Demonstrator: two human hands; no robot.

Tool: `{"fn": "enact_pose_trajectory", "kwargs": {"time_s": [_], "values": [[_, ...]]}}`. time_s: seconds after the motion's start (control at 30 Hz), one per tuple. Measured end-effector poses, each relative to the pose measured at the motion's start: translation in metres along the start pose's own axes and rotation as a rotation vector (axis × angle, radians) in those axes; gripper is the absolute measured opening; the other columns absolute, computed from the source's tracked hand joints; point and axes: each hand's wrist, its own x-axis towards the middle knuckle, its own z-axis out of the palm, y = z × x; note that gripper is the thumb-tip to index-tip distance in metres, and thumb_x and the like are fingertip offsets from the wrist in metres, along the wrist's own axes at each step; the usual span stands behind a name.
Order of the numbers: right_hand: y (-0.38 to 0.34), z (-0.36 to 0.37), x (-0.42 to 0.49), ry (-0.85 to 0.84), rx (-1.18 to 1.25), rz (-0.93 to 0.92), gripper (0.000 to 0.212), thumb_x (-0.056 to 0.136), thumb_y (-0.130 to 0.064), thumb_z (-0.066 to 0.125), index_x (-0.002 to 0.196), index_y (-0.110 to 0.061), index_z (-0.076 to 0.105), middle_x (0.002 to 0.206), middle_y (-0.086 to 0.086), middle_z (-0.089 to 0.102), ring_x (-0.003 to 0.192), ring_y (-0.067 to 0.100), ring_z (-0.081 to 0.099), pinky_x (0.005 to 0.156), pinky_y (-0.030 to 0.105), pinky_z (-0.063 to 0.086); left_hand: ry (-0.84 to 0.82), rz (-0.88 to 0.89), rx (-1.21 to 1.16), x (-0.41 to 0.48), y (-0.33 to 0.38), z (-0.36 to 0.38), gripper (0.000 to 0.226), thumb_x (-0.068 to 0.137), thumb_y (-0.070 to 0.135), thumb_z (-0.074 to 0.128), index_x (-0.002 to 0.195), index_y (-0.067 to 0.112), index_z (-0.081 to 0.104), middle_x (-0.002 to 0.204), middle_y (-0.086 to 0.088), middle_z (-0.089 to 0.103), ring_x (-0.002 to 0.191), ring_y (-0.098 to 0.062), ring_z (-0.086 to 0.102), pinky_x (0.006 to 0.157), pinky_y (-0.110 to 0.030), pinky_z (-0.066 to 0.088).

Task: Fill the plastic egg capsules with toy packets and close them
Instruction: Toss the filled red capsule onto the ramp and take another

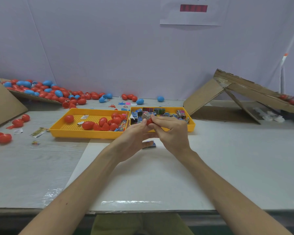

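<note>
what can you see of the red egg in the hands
Small egg of glossy red plastic, mostly hidden by fingers. The left hand pinches its left side, the right hand curls round its right. A printed packet sticks out at its top. Held above the table, before the right tray.

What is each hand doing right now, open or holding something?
Left hand: holds the red egg capsule.
Right hand: pinches the toy packet at the capsule's top.
</note>
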Motion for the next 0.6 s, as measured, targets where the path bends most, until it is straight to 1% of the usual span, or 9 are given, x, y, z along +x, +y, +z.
{"fn": "enact_pose_trajectory", "kwargs": {"time_s": [0.17,0.27,0.33,0.43,0.47,0.53,0.6], "values": [[0.0022,0.0008,-0.0006,0.014,-0.013,0.007,0.025,0.078,-0.007,0.081,0.103,-0.006,0.079,0.099,0.003,0.077,0.099,0.01,0.071,0.078,0.04,0.059,-0.009,-0.005,0.016,0.0006,-0.0006,-0.0009,0.045,0.104,0.057,0.043,0.131,0.03,0.067,0.144,0.0,0.06,0.129,-0.023,0.06,0.112,-0.05,0.037],[0.0014,0.0008,-0.0001,0.024,-0.009,0.015,0.024,0.077,-0.009,0.082,0.101,-0.006,0.079,0.098,0.002,0.078,0.097,0.011,0.072,0.079,0.037,0.059,-0.022,-0.011,0.024,0.0003,-0.0001,-0.0012,0.046,0.104,0.057,0.042,0.134,0.03,0.065,0.145,0.001,0.059,0.129,-0.022,0.06,0.112,-0.049,0.036],[0.0008,0.0001,0.0007,0.012,0.002,0.042,0.026,0.076,-0.009,0.085,0.101,-0.007,0.079,0.097,0.002,0.078,0.094,0.01,0.072,0.083,0.032,0.059,-0.032,-0.02,0.027,-0.0004,0.0002,-0.0004,0.046,0.104,0.057,0.04,0.133,0.032,0.066,0.145,0.002,0.059,0.128,-0.021,0.06,0.113,-0.05,0.035],[-0.003,-0.0025,0.0034,-0.042,0.116,0.169,0.027,0.079,-0.013,0.083,0.106,-0.013,0.079,0.097,-0.007,0.077,0.093,0.002,0.071,0.084,0.016,0.053,-0.033,-0.03,0.02,-0.001,0.0004,0.0002,0.046,0.105,0.055,0.036,0.131,0.033,0.068,0.147,0.004,0.057,0.128,-0.022,0.059,0.115,-0.051,0.033],[-0.0045,-0.0033,0.0045,-0.05,0.163,0.225,0.027,0.081,-0.016,0.081,0.107,-0.016,0.078,0.096,-0.012,0.076,0.093,0.0,0.071,0.084,0.013,0.052,-0.024,-0.038,0.004,-0.0008,0.0009,0.0001,0.047,0.106,0.054,0.035,0.131,0.032,0.068,0.147,0.004,0.058,0.127,-0.023,0.059,0.114,-0.051,0.033],[-0.0059,-0.0048,0.0064,-0.041,0.222,0.309,0.024,0.085,-0.018,0.077,0.108,-0.02,0.077,0.092,-0.018,0.075,0.09,0.0,0.071,0.082,0.013,0.052,0.007,-0.059,-0.046,-0.0002,0.0023,-0.0002,0.046,0.105,0.052,0.036,0.129,0.03,0.069,0.14,0.001,0.063,0.115,-0.023,0.061,0.111,-0.049,0.036],[-0.0055,-0.0065,0.0078,-0.036,0.204,0.321,0.018,0.086,-0.016,0.076,0.103,-0.019,0.078,0.09,-0.02,0.073,0.086,0.0,0.071,0.08,0.013,0.053,0.038,-0.064,-0.073,0.0004,0.0031,-0.0002,0.045,0.102,0.053,0.041,0.125,0.026,0.069,0.128,-0.001,0.069,0.101,-0.02,0.065,0.107,-0.048,0.039]]}}
